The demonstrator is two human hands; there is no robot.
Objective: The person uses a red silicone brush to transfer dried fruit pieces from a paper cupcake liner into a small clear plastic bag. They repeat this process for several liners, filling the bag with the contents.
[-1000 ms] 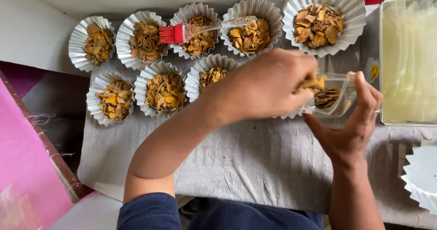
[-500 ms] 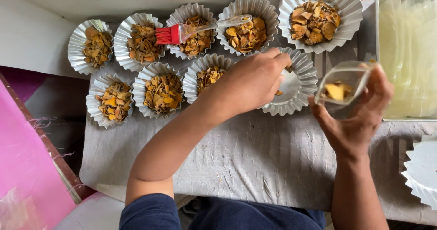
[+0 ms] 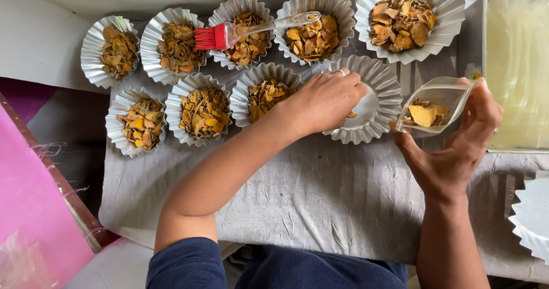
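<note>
Head view: left hand [image 3: 323,100] rests fingers-down inside a fluted foil cup [image 3: 384,103], closed loosely on something not visible; whether it grips a chip cannot be told. Right hand [image 3: 457,146] grasps a small clear pouch [image 3: 433,113], tilted on its side just right of that cup, holding yellow-brown dried slices. Eight other foil cups of slices sit on grey cloth [image 3: 320,203]. Red silicone brush [image 3: 229,34] lies across the back row.
</note>
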